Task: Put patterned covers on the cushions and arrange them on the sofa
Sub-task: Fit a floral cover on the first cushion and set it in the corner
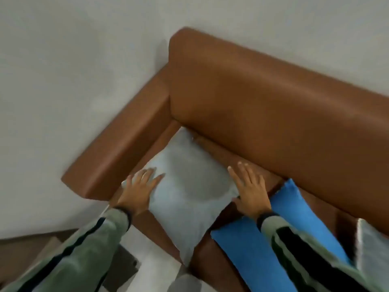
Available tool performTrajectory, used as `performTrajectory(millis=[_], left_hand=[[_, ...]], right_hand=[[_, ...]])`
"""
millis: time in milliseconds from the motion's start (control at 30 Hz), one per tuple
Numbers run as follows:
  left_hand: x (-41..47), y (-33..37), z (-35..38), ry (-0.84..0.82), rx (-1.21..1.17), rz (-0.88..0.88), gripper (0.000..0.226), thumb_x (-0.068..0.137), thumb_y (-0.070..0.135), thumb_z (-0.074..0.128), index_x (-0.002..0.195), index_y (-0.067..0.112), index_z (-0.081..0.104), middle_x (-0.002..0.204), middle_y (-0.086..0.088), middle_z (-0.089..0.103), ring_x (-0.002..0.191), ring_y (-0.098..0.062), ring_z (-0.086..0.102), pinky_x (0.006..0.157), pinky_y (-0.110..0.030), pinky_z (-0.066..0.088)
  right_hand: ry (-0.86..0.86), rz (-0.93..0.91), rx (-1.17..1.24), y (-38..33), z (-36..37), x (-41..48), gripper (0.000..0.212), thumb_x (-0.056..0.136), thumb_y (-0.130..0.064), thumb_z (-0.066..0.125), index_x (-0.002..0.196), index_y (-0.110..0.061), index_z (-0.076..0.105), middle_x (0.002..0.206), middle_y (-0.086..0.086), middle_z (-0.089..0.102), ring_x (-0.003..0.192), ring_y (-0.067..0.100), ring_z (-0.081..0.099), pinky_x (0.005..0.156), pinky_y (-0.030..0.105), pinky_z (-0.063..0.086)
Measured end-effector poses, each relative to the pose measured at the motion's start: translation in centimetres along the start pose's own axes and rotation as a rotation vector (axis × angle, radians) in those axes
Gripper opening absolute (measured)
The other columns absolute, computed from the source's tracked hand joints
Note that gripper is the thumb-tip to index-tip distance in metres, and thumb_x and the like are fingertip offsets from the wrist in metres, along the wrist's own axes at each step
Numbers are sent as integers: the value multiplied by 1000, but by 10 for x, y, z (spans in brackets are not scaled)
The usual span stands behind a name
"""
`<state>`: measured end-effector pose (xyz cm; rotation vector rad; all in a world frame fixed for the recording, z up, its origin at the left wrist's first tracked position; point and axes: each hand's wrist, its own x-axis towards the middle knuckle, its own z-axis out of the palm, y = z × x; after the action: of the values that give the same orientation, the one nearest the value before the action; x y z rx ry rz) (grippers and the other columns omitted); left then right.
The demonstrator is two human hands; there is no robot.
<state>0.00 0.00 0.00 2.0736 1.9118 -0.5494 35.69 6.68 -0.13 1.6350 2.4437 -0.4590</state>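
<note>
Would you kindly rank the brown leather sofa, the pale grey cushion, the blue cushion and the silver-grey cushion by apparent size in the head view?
1. Brown leather sofa, largest.
2-3. Pale grey cushion and blue cushion look alike; a sleeve partly hides the blue one.
4. Silver-grey cushion, cut off by the frame edge, so unsure.

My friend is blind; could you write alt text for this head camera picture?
Two open hands, left hand and right hand, rest on the sides of a pale grey cushion lying in the corner of a brown sofa. A blue cushion lies beside it.
</note>
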Motion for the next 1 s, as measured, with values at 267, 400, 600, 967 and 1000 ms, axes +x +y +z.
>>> performTrajectory(millis=[267,400,600,967,1000], left_hand=[[52,-56,102,-23,-243,-139,114,64,30,89,151,16,17,150,-33,38,133,-55,42,100,-72,38],[68,-74,93,-29,-524,-128,89,82,33,75,154,21,25,156,-11,38,140,-34,40,115,-53,34],[98,-120,-30,113,-887,-80,54,80,72,52,131,62,37,137,17,47,126,-4,45,108,-31,34],[201,-121,-170,22,-725,203,101,56,77,77,143,51,32,141,23,50,127,-12,51,107,-40,44],[211,-123,-166,-13,-697,198,102,57,78,75,145,43,35,144,13,51,129,-17,50,110,-46,41]], right_hand=[[-114,73,-152,-15,122,58,130,50,-45,84,153,-27,7,156,27,24,144,44,24,101,76,22],[-138,120,122,-20,114,82,104,69,-64,63,152,-25,13,156,13,32,144,33,28,111,68,14],[176,380,927,-19,21,85,16,73,-36,57,83,-24,61,79,0,67,76,22,63,78,51,51],[552,593,929,1,-92,145,34,86,-47,64,61,-24,60,52,-4,58,45,14,52,42,26,42],[477,592,907,1,-90,147,35,87,-47,63,64,-21,62,52,-3,57,45,16,52,42,27,43]])
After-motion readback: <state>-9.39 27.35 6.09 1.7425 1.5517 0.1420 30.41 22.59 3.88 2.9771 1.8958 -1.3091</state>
